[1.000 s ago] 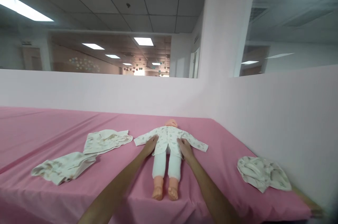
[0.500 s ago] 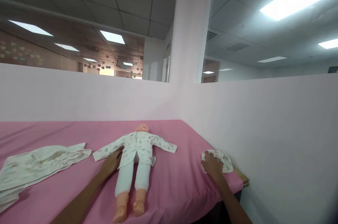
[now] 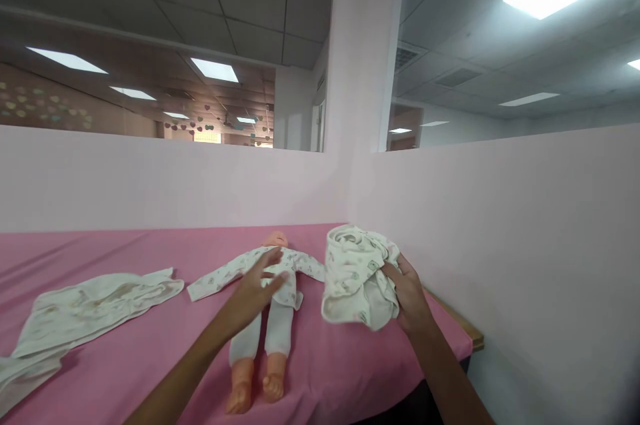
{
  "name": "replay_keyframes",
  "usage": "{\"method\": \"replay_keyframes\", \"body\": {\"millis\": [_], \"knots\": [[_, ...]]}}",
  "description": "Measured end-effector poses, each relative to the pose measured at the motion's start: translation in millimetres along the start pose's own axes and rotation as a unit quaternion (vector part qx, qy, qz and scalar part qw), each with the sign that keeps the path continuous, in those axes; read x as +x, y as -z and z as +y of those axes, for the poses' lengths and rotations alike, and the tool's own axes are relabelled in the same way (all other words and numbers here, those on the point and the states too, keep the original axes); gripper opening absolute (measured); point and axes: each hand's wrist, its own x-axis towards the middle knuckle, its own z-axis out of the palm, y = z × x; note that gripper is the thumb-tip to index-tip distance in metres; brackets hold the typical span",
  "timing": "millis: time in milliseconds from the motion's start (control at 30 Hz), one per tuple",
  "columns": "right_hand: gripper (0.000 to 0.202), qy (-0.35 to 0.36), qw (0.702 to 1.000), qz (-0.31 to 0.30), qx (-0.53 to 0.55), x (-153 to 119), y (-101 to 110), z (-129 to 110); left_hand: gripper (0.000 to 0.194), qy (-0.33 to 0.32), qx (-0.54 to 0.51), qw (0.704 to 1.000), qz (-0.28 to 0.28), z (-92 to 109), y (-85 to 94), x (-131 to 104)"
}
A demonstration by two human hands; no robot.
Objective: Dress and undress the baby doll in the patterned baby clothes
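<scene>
My right hand (image 3: 407, 288) grips a bundled white baby garment (image 3: 357, 278) with a small print, raised above the pink sheet. Its exact kind cannot be made out while folded. My left hand (image 3: 265, 285) hovers over the chest of a baby doll (image 3: 277, 335), fingers apart and holding nothing. The doll lies on its back, legs towards me, in a printed white long-sleeved top (image 3: 225, 276) and white trousers (image 3: 279, 328). Its feet are bare. Part of its top is hidden behind my left hand, and the bundle meets the end of one sleeve in view.
Another white garment (image 3: 100, 311) with brownish marks lies spread on the pink sheet (image 3: 165, 358) at the left. A wooden table edge (image 3: 473, 331) shows at the right, against the white wall (image 3: 550, 231). Windows (image 3: 175, 78) rise above the back wall.
My right hand has lifted the bundled garment off the table's right corner and brought it left, towards the doll. My left hand has risen from the doll's side to above its chest.
</scene>
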Motion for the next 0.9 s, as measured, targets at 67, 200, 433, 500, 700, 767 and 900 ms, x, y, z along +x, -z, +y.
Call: {"method": "replay_keyframes", "body": {"millis": [67,200,433,500,700,767,900], "knots": [[0.058,-0.014,0.998,-0.044,0.049,-12,-26,-6,0.066,-0.029,-0.081,0.994,-0.066,34,-12.4,-12],[0.055,0.003,0.993,-0.118,-0.007,-28,-57,7,0.047,0.003,-0.202,0.979,-0.033,57,-20.0,-33],[0.042,0.164,0.946,-0.177,-0.218,-51,-71,24,0.043,0.147,-0.369,0.917,-0.036,53,-4.5,-49],[0.023,0.182,0.931,-0.197,-0.247,-54,-74,17,0.049,0.158,-0.388,0.907,-0.045,52,-7.0,-47],[0.015,0.13,0.956,-0.049,-0.258,-37,-93,-11,0.067,0.152,-0.353,0.923,0.015,48,-15.1,-48],[0.016,0.106,0.962,-0.052,-0.247,-29,-102,-18,0.072,0.085,-0.321,0.943,-0.008,53,-16.6,-55],[0.017,0.131,0.959,-0.107,-0.226,-23,-120,-32,0.07,-0.059,-0.148,0.987,-0.009,65,-18.3,-61]]}}
